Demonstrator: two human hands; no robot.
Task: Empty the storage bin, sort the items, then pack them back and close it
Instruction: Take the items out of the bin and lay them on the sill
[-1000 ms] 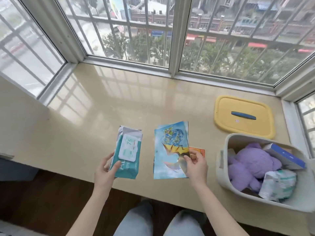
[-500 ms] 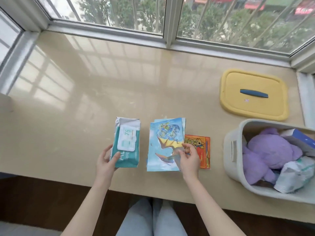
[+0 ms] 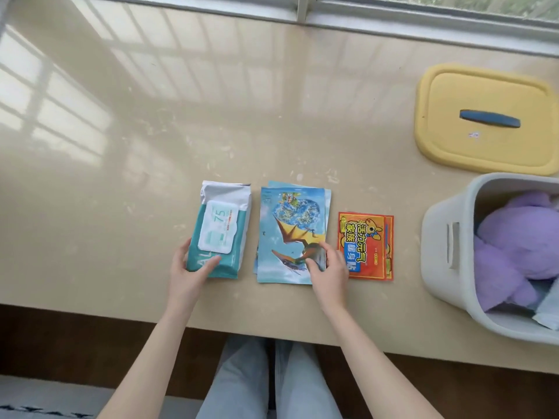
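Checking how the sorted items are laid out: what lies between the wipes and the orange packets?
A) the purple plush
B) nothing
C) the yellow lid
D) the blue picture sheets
D: the sheets lie in the middle of the row, with the wipes to their left and the packets to their right.

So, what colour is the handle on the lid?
Dark blue handle on the yellow lid; head view.
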